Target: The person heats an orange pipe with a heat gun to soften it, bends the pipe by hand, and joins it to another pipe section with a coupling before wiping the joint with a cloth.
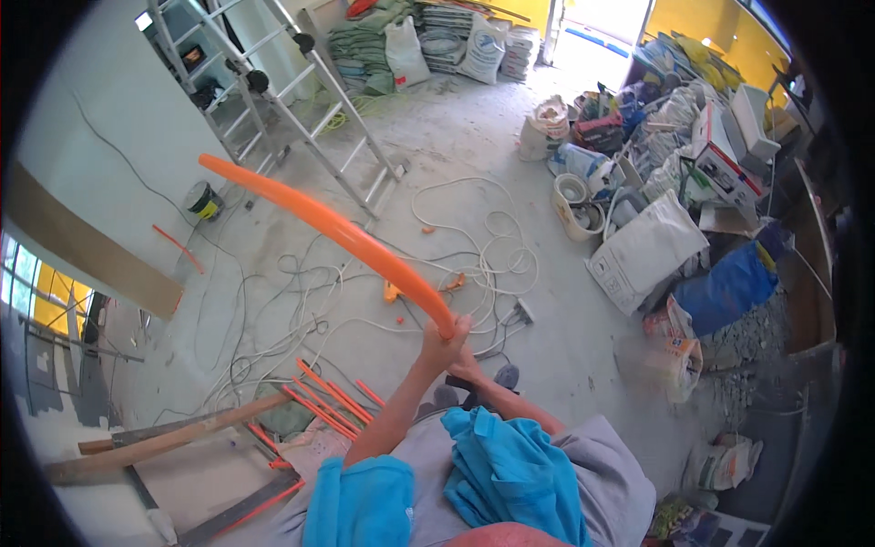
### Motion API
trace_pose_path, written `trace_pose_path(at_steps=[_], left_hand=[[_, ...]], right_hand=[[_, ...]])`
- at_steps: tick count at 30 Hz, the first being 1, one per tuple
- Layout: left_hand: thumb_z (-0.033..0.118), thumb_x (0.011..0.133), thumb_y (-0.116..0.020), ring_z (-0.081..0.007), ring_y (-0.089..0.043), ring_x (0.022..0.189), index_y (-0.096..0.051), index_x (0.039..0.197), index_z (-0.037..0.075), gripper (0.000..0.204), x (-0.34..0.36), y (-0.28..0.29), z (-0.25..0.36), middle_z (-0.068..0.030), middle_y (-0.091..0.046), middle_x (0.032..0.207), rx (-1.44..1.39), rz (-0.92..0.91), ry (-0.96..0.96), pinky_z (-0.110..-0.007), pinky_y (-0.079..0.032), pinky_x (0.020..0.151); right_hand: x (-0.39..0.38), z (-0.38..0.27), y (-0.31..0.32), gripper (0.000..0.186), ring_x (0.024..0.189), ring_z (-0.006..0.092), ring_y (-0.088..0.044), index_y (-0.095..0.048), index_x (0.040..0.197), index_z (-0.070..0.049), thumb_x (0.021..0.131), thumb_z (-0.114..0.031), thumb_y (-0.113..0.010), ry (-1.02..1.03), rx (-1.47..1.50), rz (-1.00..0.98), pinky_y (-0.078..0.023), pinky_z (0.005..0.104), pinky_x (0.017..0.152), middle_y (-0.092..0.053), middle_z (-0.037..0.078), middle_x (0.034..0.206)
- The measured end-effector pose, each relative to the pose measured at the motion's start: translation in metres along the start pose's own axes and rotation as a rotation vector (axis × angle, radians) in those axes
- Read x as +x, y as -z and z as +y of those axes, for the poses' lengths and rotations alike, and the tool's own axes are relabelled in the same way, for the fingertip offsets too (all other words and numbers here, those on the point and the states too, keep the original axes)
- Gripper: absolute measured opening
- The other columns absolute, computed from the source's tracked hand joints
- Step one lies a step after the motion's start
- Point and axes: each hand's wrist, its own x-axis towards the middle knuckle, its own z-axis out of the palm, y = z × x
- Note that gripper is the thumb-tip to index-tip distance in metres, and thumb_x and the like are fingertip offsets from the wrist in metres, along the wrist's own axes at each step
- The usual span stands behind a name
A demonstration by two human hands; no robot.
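Observation:
My left hand (442,342) is closed round the near end of a long, bowed orange plastic pipe (342,232). From there the pipe rises and slants away to the far left. Close below the left hand, at the same end of the pipe, is my right hand (467,366). Its fingers are mostly hidden behind the left hand, so I cannot make out whether they grip the pipe. A dark strip (458,383) shows beside the right wrist. Several thinner orange-red pipes (333,401) lie on the floor to the left of my left forearm.
White and grey cables (301,273) tangle over the concrete floor, with a power strip (519,313) among them. An aluminium ladder (319,109) stands far left. Wooden boards (173,438) lie near left. Sacks, buckets and rubbish (647,246) pile up on the right.

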Motion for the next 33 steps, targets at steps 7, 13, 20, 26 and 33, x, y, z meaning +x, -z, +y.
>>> trace_pose_path(at_steps=[7, 13, 20, 26, 33], left_hand=[[0.012, 0.097, -0.064, -0.0057, -0.051, 0.055, -0.053, 0.066, 0.006, 0.034, -0.002, -0.001, 0.009, 0.0032, -0.051, 0.058, 0.053, -0.002, 0.040, -0.027, -0.042, 0.054], [0.014, 0.097, -0.064, -0.0087, -0.043, 0.055, -0.053, 0.067, 0.007, 0.032, 0.008, -0.001, 0.030, 0.0036, -0.047, 0.058, 0.116, -0.028, 0.023, -0.029, -0.039, 0.070], [0.009, 0.097, -0.065, -0.0059, -0.039, 0.048, -0.047, 0.061, 0.006, 0.040, 0.011, 0.001, 0.041, 0.0028, -0.043, 0.054, -0.070, 0.030, 0.069, -0.030, -0.030, 0.044], [0.008, 0.097, -0.065, -0.0058, -0.033, 0.050, -0.042, 0.060, 0.007, 0.044, 0.013, 0.000, 0.024, 0.0050, -0.034, 0.055, -0.113, 0.040, 0.094, -0.031, -0.026, 0.046], [0.008, 0.096, -0.067, -0.0068, -0.028, 0.053, -0.038, 0.061, 0.007, 0.045, 0.006, -0.008, 0.005, 0.0040, -0.027, 0.058, -0.166, 0.056, 0.174, -0.032, -0.023, 0.048]], right_hand=[[-0.032, 0.061, -0.005, 0.035, 0.099, 0.0425, -0.056, -0.056, 0.111, -0.007, 0.081, -0.012, -0.072, -0.189, -0.552, 0.076, -0.046, 0.0505, 0.085, -0.060, 0.020, 0.107], [-0.025, 0.089, 0.000, 0.042, 0.103, 0.0404, -0.055, -0.056, 0.114, -0.008, 0.079, -0.017, -0.077, -0.214, -0.396, 0.012, -0.044, 0.0517, 0.091, -0.059, 0.017, 0.109], [-0.024, 0.013, 0.048, 0.054, 0.108, 0.0269, -0.062, -0.064, 0.128, -0.008, 0.081, -0.026, -0.085, -0.307, -0.162, -0.104, -0.051, 0.0418, 0.092, -0.064, 0.012, 0.123], [-0.009, 0.008, 0.113, 0.024, 0.078, 0.0110, -0.062, -0.070, 0.111, -0.001, 0.095, -0.019, -0.075, -0.567, -0.171, 0.160, -0.053, 0.0298, 0.073, -0.071, 0.003, 0.089], [0.110, -0.177, 0.113, 0.033, 0.096, 0.0110, -0.063, -0.060, 0.133, 0.000, 0.105, -0.018, -0.059, -0.262, 0.208, 0.099, -0.050, 0.0281, 0.087, -0.070, 0.007, 0.112]])
